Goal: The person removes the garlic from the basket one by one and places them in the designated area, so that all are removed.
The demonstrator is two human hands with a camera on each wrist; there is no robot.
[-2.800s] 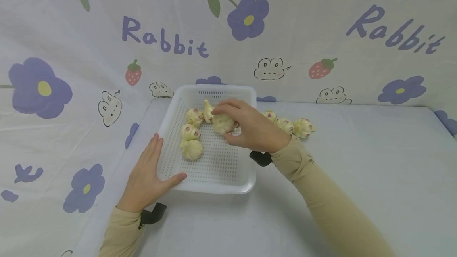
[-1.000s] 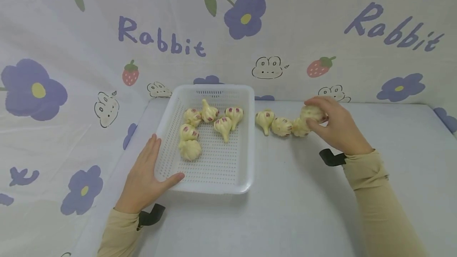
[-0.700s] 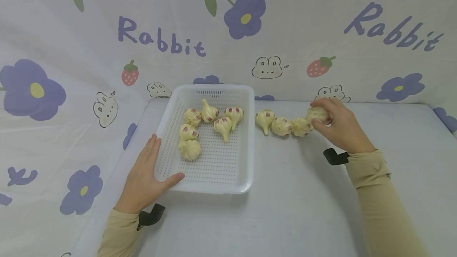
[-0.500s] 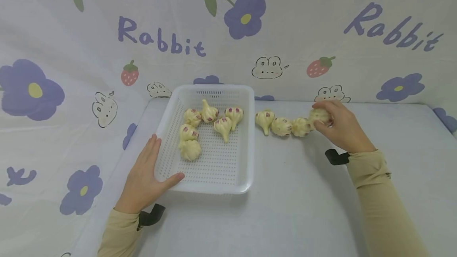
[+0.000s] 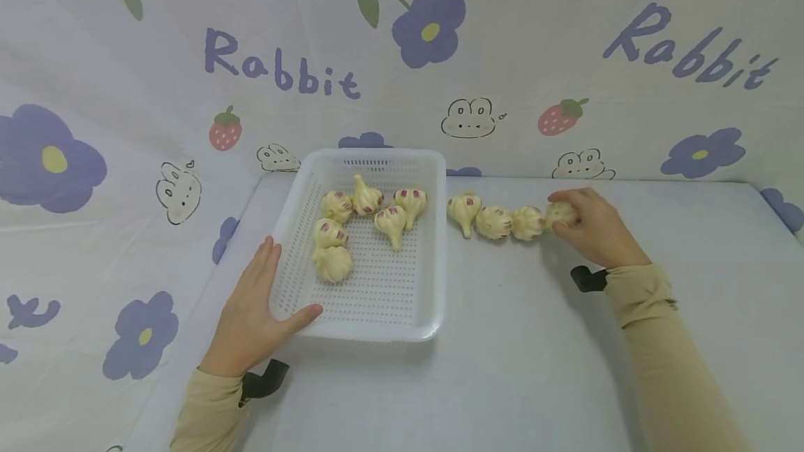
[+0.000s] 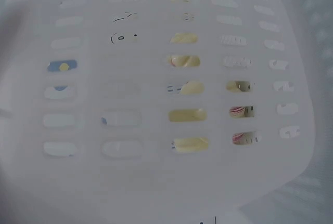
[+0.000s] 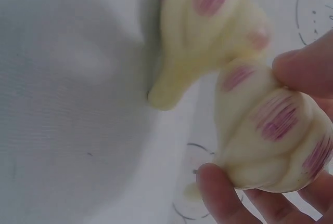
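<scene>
In the head view, my left hand (image 5: 248,316) rests at the near left corner of a white perforated plastic basket (image 5: 438,264), fingers straight along its left side and thumb over the front rim. My right hand (image 5: 599,227) pinches a garlic bulb (image 5: 561,215) between thumb and fingers at the right end of a row on the table. The right wrist view shows this bulb's purple streaks (image 7: 278,122), close by a neighbouring garlic bulb (image 7: 200,31). Several garlic bulbs (image 5: 334,264) lie inside the basket. Slots in the basket wall (image 6: 140,182) fill the left wrist view.
Between the basket and my right hand stand three more garlic bulbs (image 5: 494,222) in a row. The table has a white cover (image 5: 515,354). Behind it hangs a patterned cloth (image 5: 515,33) with flowers, rabbits and strawberries.
My right hand has left the basket, where two more bulbs now show, and gone right to the row's end. There it has lowered slightly with its bulb. My left hand stays put.
</scene>
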